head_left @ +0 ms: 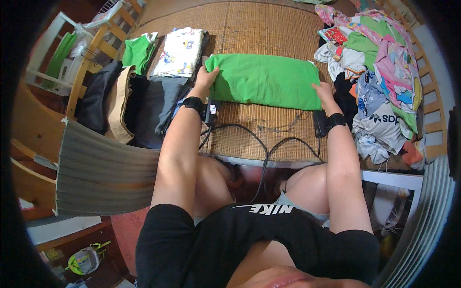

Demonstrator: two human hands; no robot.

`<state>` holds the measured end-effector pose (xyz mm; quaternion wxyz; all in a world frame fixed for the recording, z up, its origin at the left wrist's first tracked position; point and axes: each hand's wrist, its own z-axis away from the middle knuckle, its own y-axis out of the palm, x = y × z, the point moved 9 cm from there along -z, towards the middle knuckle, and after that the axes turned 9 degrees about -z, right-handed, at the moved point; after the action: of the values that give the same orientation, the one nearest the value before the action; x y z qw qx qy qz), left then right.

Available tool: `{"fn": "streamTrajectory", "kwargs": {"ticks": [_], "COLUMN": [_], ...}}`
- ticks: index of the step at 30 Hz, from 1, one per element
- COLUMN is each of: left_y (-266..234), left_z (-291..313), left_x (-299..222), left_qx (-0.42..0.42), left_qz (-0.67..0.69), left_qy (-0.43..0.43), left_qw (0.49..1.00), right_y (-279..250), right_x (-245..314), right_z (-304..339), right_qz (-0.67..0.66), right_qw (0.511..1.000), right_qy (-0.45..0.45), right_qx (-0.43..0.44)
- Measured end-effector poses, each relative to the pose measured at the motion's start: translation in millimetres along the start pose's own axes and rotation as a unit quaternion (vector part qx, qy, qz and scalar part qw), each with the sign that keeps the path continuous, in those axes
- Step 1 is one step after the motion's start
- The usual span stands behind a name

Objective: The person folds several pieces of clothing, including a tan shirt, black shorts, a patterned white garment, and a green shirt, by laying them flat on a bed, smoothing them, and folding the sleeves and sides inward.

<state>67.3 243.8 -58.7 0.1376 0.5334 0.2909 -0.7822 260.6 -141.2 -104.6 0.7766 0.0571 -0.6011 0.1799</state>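
A green garment, folded into a long flat rectangle, lies across the woven mat in front of me. Its exact kind is hidden by the folds. My left hand grips the left end, thumb on top and fingers mostly out of sight underneath. At the opposite end my right hand holds the right edge in the same way. Both wrists wear black straps with small boxes, and black cables run from them toward me.
Left of the mat lie folded clothes: a white printed stack, a small green piece, dark grey trousers, a tan piece and a black piece. A loose clothes heap fills the right side, beside a wooden rail.
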Motion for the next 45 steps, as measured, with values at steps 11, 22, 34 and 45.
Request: {"fn": "streamTrajectory", "kwargs": {"ticks": [11,22,34,45], "left_y": [-4,-5,80,74], "left_z": [29,60,66,20], "left_x": [5,29,-31,-38], "left_qx": [0.043,0.198,0.041,-0.019], "left_qz": [-0.004,-0.353,-0.567,-0.572], "left_qy": [-0.049,-0.099,0.362,0.367], "left_qw": [0.998,0.909,0.739,0.733], "right_y": [19,-23,111,57], "right_x": [20,-12,35,25], "right_z": [61,77,80,20], "right_qz": [-0.161,0.257,0.600,0.524], "right_qw": [0.967,0.938,0.761,0.826], "right_qy": [0.183,0.202,-0.216,-0.208], "right_qx": [0.081,0.115,0.122,0.015]}}
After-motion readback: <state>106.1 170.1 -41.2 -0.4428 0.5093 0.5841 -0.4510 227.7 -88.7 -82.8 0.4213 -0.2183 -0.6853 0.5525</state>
